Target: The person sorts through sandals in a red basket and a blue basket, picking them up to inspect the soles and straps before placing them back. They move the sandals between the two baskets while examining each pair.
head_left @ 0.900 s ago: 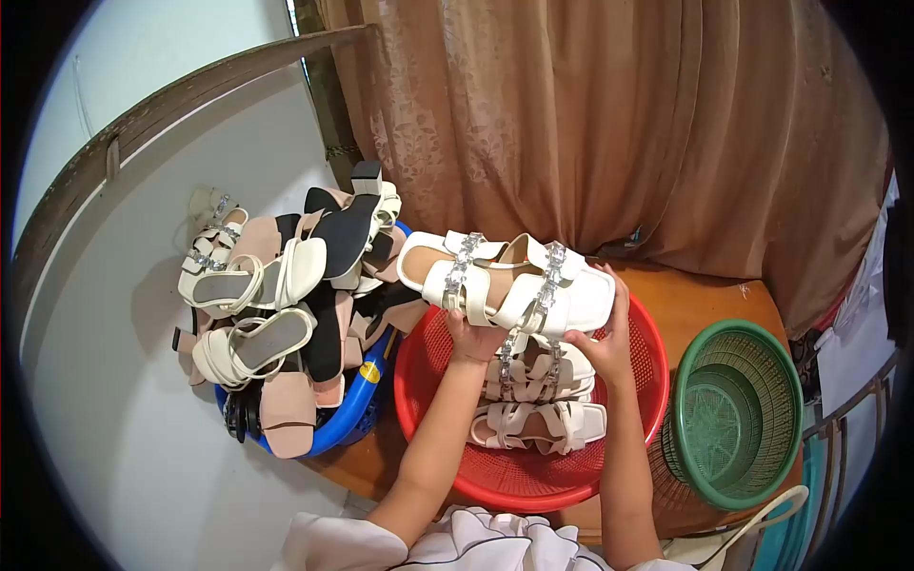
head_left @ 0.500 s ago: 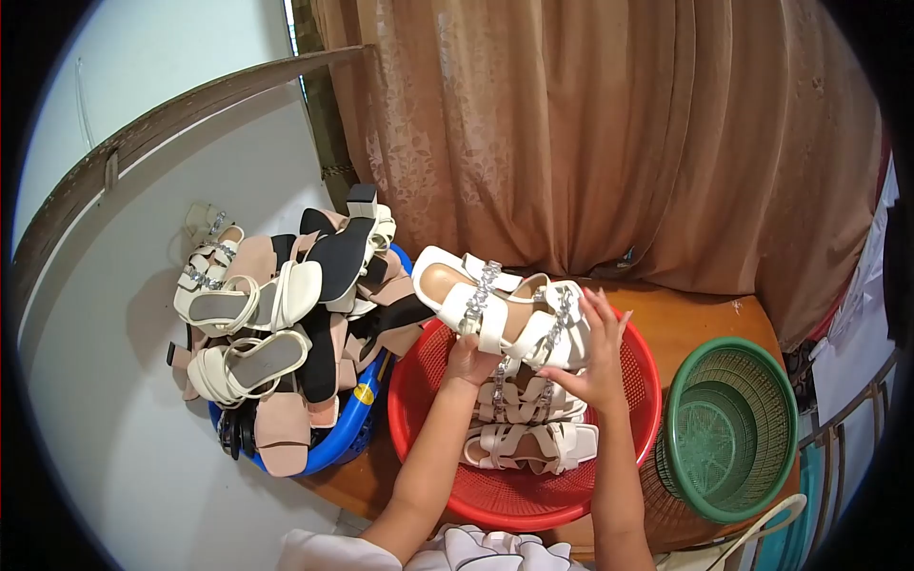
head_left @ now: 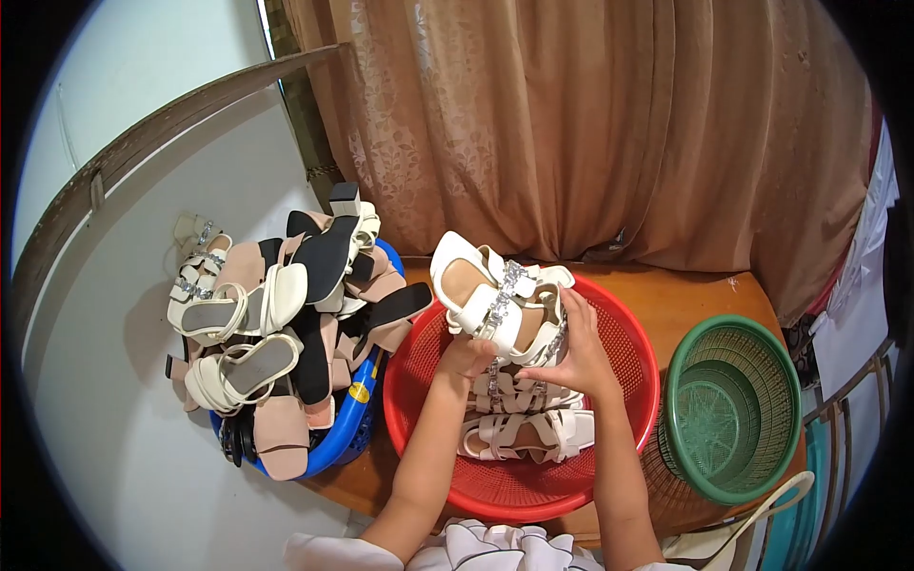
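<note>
A white sandal (head_left: 490, 290) with jewelled straps is tilted up over the red basket (head_left: 628, 381), toe end pointing to the upper left. My left hand (head_left: 465, 360) grips it from below at its near edge. My right hand (head_left: 571, 357) holds its right side, fingers spread over the straps. Two more white sandals (head_left: 528, 430) of the same kind lie in the red basket beneath my hands.
A blue basin (head_left: 347, 419) at the left is heaped with white, beige and black sandals (head_left: 276, 314). An empty green basket (head_left: 733, 409) stands at the right on the wooden table (head_left: 685, 295). A brown curtain (head_left: 590, 124) hangs behind; a white wall at left.
The held sandal has swung from lying level across the basket to a steep tilt and come lower into the red basket. My right hand moved in over its straps.
</note>
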`<move>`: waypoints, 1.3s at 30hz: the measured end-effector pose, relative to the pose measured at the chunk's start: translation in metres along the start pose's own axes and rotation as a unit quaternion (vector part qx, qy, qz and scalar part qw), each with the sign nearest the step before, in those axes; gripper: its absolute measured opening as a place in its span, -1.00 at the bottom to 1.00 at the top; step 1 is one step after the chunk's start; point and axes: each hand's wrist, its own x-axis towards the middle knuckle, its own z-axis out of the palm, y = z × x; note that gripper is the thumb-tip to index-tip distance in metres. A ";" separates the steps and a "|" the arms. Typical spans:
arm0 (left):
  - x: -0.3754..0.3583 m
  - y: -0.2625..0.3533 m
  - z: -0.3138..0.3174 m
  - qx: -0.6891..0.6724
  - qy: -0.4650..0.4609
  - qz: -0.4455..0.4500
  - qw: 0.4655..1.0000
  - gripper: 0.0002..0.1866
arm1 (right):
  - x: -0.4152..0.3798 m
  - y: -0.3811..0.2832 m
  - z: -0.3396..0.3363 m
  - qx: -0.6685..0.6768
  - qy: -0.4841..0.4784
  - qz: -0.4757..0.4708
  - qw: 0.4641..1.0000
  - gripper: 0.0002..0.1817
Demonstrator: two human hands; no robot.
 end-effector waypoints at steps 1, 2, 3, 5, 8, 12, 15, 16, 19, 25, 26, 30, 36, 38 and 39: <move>0.000 0.000 -0.002 0.000 -0.002 0.000 1.000 -0.15 | 0.000 0.000 0.000 0.006 0.001 0.003 1.000 0.25; -0.001 -0.001 -0.006 0.000 -0.004 0.001 1.000 -0.14 | 0.001 0.000 0.000 0.014 0.002 -0.002 1.000 0.22; -0.002 -0.001 -0.007 0.000 -0.005 0.002 1.000 -0.13 | 0.001 -0.001 -0.001 0.023 0.002 -0.008 1.000 0.19; -0.003 -0.002 -0.007 -0.017 -0.013 -0.009 1.000 -0.12 | 0.001 0.000 0.000 0.043 0.009 -0.021 0.999 0.14; -0.003 -0.004 -0.009 -0.009 -0.016 -0.009 1.000 -0.11 | 0.001 0.002 0.001 0.068 0.024 -0.036 0.997 0.06; -0.002 -0.003 -0.008 0.021 -0.002 0.005 1.000 -0.13 | 0.002 0.000 0.000 0.077 0.035 -0.042 0.996 0.00; -0.002 -0.008 -0.017 0.012 -0.009 0.023 1.000 -0.17 | 0.002 0.001 0.002 0.080 0.039 -0.047 0.995 -0.02; -0.002 -0.009 -0.019 0.014 -0.011 0.020 1.000 -0.18 | 0.002 0.001 0.003 0.080 0.040 -0.050 0.995 -0.02; -0.002 -0.009 -0.020 0.013 -0.016 0.018 1.000 -0.20 | 0.002 -0.002 0.002 0.083 0.058 -0.056 0.993 -0.08; -0.004 -0.012 -0.030 0.030 -0.046 0.019 0.998 -0.20 | 0.001 -0.002 0.002 0.089 0.063 -0.047 0.993 -0.11; -0.006 -0.014 -0.031 0.030 -0.038 0.015 0.999 -0.19 | 0.001 -0.002 0.001 0.087 0.064 -0.045 0.993 -0.11; -0.007 -0.008 -0.023 0.055 -0.029 0.000 0.998 -0.14 | 0.001 -0.003 0.001 0.080 0.065 -0.044 0.994 -0.12; -0.007 -0.007 -0.016 0.088 -0.010 0.015 0.996 -0.19 | 0.001 -0.006 0.002 0.086 0.056 -0.033 0.994 -0.09; -0.007 -0.007 -0.017 0.089 -0.004 0.010 0.996 -0.24 | 0.001 -0.006 0.002 0.084 0.054 -0.038 0.994 -0.09; -0.007 -0.007 -0.017 0.090 -0.001 0.007 0.996 -0.27 | 0.001 -0.005 0.002 0.083 0.055 -0.046 0.994 -0.09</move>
